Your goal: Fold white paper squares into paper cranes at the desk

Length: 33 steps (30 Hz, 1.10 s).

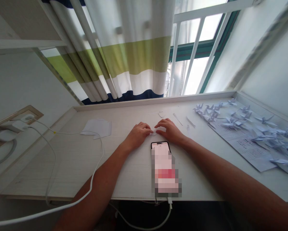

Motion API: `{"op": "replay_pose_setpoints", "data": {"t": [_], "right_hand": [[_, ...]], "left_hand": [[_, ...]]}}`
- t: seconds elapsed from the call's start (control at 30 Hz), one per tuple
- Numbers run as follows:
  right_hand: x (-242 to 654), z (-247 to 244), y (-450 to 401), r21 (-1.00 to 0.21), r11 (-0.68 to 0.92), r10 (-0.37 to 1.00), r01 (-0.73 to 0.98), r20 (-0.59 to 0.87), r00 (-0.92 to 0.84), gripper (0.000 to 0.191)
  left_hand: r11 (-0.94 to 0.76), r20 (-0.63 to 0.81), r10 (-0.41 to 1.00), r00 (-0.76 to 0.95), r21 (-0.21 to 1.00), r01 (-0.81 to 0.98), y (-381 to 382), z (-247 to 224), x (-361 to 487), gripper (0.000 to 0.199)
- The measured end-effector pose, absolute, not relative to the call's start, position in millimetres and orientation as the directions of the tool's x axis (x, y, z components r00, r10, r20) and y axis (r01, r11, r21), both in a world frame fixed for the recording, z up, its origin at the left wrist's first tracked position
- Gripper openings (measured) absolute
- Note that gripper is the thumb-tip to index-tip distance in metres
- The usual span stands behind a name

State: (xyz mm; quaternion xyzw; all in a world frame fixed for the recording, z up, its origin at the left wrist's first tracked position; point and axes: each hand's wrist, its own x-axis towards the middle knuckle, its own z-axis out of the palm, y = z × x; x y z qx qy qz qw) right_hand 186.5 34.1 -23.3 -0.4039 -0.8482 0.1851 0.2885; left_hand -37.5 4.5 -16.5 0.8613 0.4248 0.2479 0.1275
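Note:
A small folded piece of white paper (153,133) lies on the desk between my two hands, partly covered by fingers. My left hand (140,133) is closed, with thumb and fingertips on the paper's left side. From the other side, my right hand (170,131) curves in, its thumb and forefinger at the paper's right edge. The exact folds are too small to make out. Just below my hands lies a phone (161,160) with its screen lit and partly blurred out.
Sheets of white paper (98,128) lie to the left. Thin paper strips (190,122) are scattered beyond my right hand. Several folded paper cranes (232,123) cover a printed sheet (240,146) at right. A white cable (103,150) crosses my left forearm; another cable (171,208) plugs into the phone.

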Motion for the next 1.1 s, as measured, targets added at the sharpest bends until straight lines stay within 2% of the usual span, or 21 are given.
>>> {"op": "replay_pose_setpoints", "data": {"t": [0.1,0.17,0.27,0.47,0.63,0.83,1.1], "right_hand": [[187.2,-17.8,29.9,-0.504,0.727,0.659,0.466,0.322,-0.68,0.02],[188.2,-15.2,28.5,-0.51,0.734,0.637,0.448,0.292,-0.713,0.02],[188.8,-15.1,29.5,-0.534,0.722,0.645,0.44,0.288,-0.708,0.017],[186.7,-18.0,33.3,-0.528,0.713,0.667,0.46,0.311,-0.677,0.019],[189.2,-16.0,33.9,-0.481,0.736,0.649,0.477,0.299,-0.7,0.015],[189.0,-17.7,35.2,-0.492,0.724,0.663,0.482,0.308,-0.682,0.018],[186.6,-18.8,35.0,-0.476,0.719,0.673,0.506,0.295,-0.678,0.018]], "left_hand": [[-0.646,0.294,0.762,0.577,0.397,0.652,4.8,-18.0,-36.8,0.027],[-0.651,0.281,0.757,0.589,0.391,0.65,5.0,-17.6,-37.2,0.025],[-0.635,0.27,0.77,0.578,0.414,0.652,6.7,-16.8,-37.9,0.019],[-0.568,0.26,0.818,0.513,0.508,0.648,11.7,-17.6,-36.8,0.02],[-0.596,0.268,0.797,0.541,0.494,0.633,12.6,-15.8,-37.1,0.017],[-0.611,0.266,0.789,0.554,0.433,0.662,14.3,-17.8,-37.6,0.023],[-0.555,0.276,0.825,0.493,0.556,0.619,11.4,-19.0,-37.5,0.014]]}}
